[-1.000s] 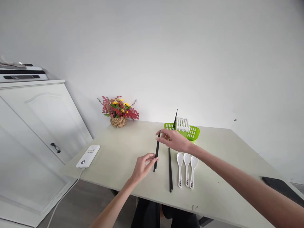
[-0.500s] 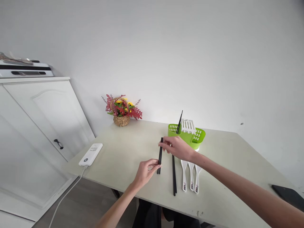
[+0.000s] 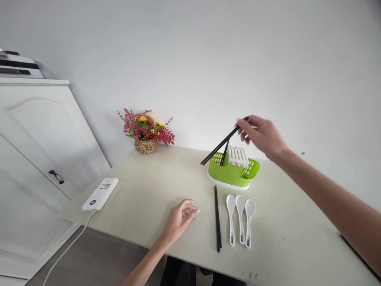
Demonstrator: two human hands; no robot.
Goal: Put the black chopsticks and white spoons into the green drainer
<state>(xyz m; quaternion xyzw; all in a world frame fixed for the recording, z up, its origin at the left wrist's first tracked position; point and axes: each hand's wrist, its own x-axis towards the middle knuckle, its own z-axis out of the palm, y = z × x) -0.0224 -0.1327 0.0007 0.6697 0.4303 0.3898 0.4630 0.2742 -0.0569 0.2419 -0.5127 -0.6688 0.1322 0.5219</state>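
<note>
Pinched by its upper end, a pair of black chopsticks (image 3: 223, 142) slants down to the left from my right hand (image 3: 262, 135). Their lower tips hang in the air just left of the green cutlery holder (image 3: 229, 174), whose left compartment has other black chopsticks (image 3: 224, 154) leaning in it. My left hand (image 3: 177, 218) rests low over the table, fingers loosely curled and apart, holding nothing. To its right lie two black chopsticks (image 3: 217, 222) side by side. Beyond those are three white spoons (image 3: 240, 216) in a row, bowls toward the holder.
A wicker basket of artificial flowers (image 3: 145, 145) stands at the table's back left. A white power bank (image 3: 101, 194) with a cable (image 3: 68, 246) lies near the left edge. Left of the table is a white cabinet (image 3: 38, 151). A white slotted rack (image 3: 238, 155) tops the holder's middle.
My right hand has lifted the chopstick pair up and right toward the holder, tilting it. My left hand has let go of the pair. The view has shifted slightly.
</note>
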